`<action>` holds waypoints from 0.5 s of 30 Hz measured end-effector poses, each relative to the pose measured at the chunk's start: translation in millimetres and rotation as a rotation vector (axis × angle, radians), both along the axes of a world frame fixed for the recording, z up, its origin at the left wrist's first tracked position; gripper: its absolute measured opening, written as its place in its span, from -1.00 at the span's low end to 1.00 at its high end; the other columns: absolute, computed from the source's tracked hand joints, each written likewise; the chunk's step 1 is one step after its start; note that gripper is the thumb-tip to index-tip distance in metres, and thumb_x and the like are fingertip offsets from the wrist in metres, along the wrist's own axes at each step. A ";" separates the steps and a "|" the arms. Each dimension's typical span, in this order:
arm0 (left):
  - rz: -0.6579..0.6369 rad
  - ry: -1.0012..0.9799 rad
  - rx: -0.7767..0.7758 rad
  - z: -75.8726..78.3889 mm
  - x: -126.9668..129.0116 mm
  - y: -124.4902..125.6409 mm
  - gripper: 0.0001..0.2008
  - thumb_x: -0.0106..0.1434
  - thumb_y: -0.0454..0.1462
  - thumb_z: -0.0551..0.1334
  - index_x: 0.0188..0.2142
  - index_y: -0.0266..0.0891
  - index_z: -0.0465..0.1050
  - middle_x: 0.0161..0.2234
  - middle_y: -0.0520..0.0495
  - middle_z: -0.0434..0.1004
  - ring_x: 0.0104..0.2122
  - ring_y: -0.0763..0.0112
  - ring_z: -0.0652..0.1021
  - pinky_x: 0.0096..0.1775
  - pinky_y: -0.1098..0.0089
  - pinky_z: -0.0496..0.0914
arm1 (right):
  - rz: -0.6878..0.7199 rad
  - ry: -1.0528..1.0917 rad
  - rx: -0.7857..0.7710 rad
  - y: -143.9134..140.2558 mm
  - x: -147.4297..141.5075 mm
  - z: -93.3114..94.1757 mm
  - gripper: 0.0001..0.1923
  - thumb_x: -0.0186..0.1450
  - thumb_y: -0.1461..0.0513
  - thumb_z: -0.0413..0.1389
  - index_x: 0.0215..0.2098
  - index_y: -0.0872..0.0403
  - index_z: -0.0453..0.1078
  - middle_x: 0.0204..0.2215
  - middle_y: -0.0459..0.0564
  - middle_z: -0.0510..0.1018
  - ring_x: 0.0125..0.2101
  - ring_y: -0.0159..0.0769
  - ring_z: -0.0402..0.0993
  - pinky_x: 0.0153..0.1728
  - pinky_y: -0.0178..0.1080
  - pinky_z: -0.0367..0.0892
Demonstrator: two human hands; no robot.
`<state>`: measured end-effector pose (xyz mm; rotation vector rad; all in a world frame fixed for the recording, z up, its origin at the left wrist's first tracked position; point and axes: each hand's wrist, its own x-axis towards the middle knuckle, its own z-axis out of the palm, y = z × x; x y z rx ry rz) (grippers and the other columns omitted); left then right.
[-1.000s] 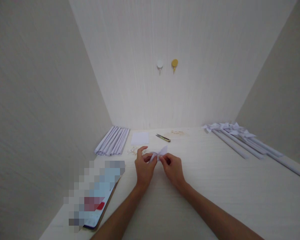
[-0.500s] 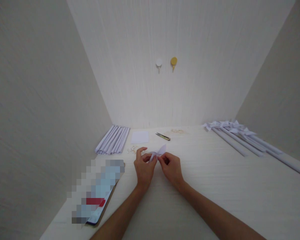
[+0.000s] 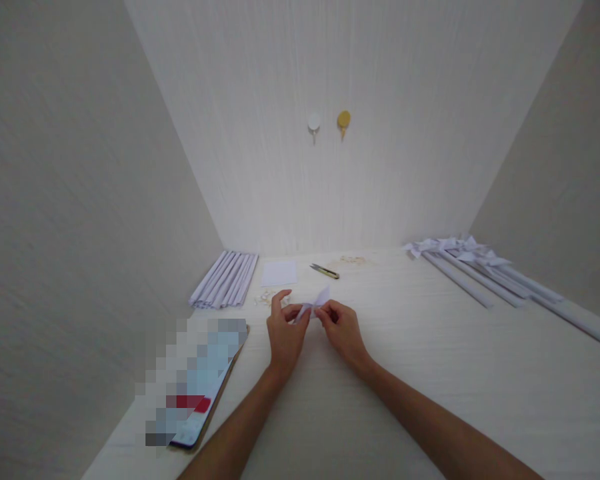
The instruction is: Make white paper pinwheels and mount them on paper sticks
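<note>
Near the middle of the white table, a small folded piece of white paper [image 3: 323, 297] is held up between my two hands, one pointed flap standing upward. My left hand [image 3: 285, 335] pinches its left side between thumb and fingers, with the index finger raised and bent. My right hand [image 3: 346, 331] pinches the paper's lower right side with thumb and fingertips. Part of the paper is hidden behind the fingers. Just beyond, thread snips [image 3: 325, 271] and a square white sheet of paper [image 3: 279, 273] lie flat.
Rolled paper sticks [image 3: 225, 280] lie side by side at the back left. Long paper sticks [image 3: 460, 280] with folded paper ends [image 3: 445, 247] rest at the right. Small scraps [image 3: 266, 298] lie left of centre. A phone [image 3: 215, 393], partly blurred, is front left. Two hooks [image 3: 344, 120] hang on the wall.
The view has shifted slightly. Both hands keep hold of the folded paper in nearly the same place, and its upright flap looks a little tilted and turned.
</note>
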<state>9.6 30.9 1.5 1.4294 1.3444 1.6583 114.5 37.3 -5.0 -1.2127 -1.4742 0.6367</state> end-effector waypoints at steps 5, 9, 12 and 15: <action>0.005 0.001 -0.014 0.0 -1.3 0.3 -0.58 -0.08 -0.31 0.24 -0.19 -0.24 0.17 -0.54 0.04 0.47 -0.48 0.41 0.51 -0.37 0.39 0.40 | -0.011 -0.017 0.005 0.8 0.4 -0.8 -0.76 0.06 0.22 0.02 -0.72 0.11 0.19 -0.77 -0.18 0.24 -0.69 -0.46 0.14 -0.64 -0.38 0.07; 0.009 -0.007 -0.023 2.2 -1.1 -0.7 -0.59 -0.08 -0.30 0.25 -0.21 -0.23 0.17 -0.55 0.04 0.47 -0.49 0.42 0.51 -0.38 0.40 0.39 | 0.006 -0.019 -0.006 1.1 0.9 -2.1 -0.75 0.08 0.22 0.03 -0.72 0.11 0.22 -0.78 -0.17 0.27 -0.71 -0.46 0.17 -0.66 -0.39 0.09; 0.018 -0.043 -0.025 2.4 -0.6 -0.4 -0.59 -0.09 -0.32 0.25 -0.23 -0.23 0.16 -0.57 0.07 0.46 -0.52 0.44 0.50 -0.41 0.43 0.38 | 0.037 0.023 -0.051 1.1 0.3 -2.3 -0.76 0.07 0.21 0.03 -0.71 0.11 0.26 -0.80 -0.17 0.29 -0.74 -0.46 0.20 -0.69 -0.39 0.12; 0.020 -0.087 -0.017 0.5 -0.7 1.4 -0.58 -0.10 -0.34 0.25 -0.22 -0.23 0.14 -0.58 0.09 0.45 -0.55 0.47 0.49 -0.44 0.46 0.37 | 0.082 0.095 -0.116 1.9 -0.8 -2.4 -0.78 0.07 0.20 0.04 -0.68 0.11 0.30 -0.80 -0.16 0.34 -0.76 -0.44 0.25 -0.69 -0.38 0.18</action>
